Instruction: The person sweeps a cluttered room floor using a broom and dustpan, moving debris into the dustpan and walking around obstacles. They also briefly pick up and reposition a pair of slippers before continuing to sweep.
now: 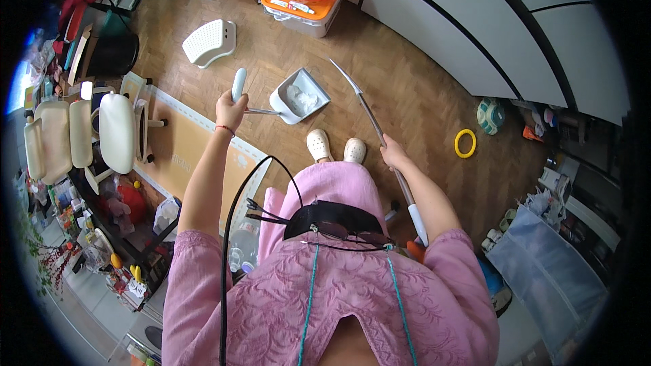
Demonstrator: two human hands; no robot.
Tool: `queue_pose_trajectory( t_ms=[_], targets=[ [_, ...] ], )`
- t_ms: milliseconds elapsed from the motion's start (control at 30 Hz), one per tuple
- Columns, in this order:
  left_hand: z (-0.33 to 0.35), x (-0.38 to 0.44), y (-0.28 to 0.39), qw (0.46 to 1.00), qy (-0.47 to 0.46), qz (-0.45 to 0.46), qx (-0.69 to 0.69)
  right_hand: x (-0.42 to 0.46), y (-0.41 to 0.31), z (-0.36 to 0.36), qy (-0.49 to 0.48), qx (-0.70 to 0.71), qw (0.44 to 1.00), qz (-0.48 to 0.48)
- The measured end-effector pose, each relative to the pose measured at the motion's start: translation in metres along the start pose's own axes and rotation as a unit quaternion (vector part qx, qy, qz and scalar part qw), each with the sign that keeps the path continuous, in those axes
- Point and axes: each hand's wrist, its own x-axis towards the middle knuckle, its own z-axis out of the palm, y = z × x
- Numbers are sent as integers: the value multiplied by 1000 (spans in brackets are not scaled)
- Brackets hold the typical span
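Observation:
My left hand (231,111) grips the upright handle of a grey-white long-handled dustpan (310,86). Crumpled whitish, translucent material (300,100) lies in the pan, which is on or just over the floor; I cannot tell which. My right hand (394,152) is closed around the metal pole of a broom (374,121). The pole's white grip end (417,223) lies beside my right forearm. At its far end the narrow, pale head (346,76) is seen edge-on, to the right of the dustpan and apart from it.
A white step stool (209,43) stands on the parquet beyond my left hand. A yellow ring (465,143) and a teal-and-cream ball (490,116) lie at right. A beige mat (203,147) and a white chair (118,133) are at left. Orange-lidded bins (305,15) stand ahead, near white cabinets (432,15).

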Motion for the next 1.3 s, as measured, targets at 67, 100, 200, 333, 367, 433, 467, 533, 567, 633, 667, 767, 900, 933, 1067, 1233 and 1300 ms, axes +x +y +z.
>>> queue_pose_trajectory(
  t_ms=[67, 100, 200, 333, 367, 433, 467, 533, 567, 633, 667, 767, 900, 933, 1067, 1233, 1300],
  targets=[
    [0, -3, 0, 1000, 3, -9, 0, 13, 0, 1, 2, -13, 1000, 6],
    [1, -4, 0, 1000, -1, -3, -5, 20, -1, 4, 0, -23, 1000, 6],
    [1, -5, 1, 1000, -6, -5, -9, 47, -14, 23, 21, -48, 999, 4],
    [1, -8, 3, 1000, -1, -22, 7, 56, -18, 46, -5, -36, 999, 22],
    [2, -8, 3, 999, 7, -30, 14, 55, -15, 46, -10, -47, 998, 32],
    [3, -10, 2, 1000, 7, -27, 0, 42, 1, 39, -10, -116, 992, -54],
    [5, -11, 1, 1000, 13, -27, -7, 38, 10, 27, -29, -111, 990, -76],
    [5, -13, -3, 999, 20, -34, -29, 22, 30, 10, -58, -124, 986, -96],
    [6, -15, -5, 998, 21, -38, -37, 11, 40, 3, -68, -140, 985, -80],
    [9, -18, -7, 999, 36, -27, -13, -15, 62, -7, 8, -210, 963, -170],
    [11, -23, -8, 999, 38, -16, -18, -27, 72, -15, -17, -150, 974, -169],
    [14, -40, -9, 999, 36, -14, -39, -55, 92, -32, -69, -37, 995, -55],
    [4, -82, -19, 995, 97, -22, -5, -61, 102, -43, -75, 13, 997, -8],
    [0, -94, -25, 991, 127, -24, -15, -57, 101, -48, -86, 20, 996, -4],
    [-28, -136, -51, 965, 213, -53, -142, -33, 73, -56, -89, 75, 993, -5],
    [-76, -160, -73, 907, 307, -74, -278, 3, -16, -49, -135, 123, 980, -82],
    [-100, -161, -82, 903, 316, -85, -277, 23, -64, -39, -176, 132, 972, -80]
  ],
)
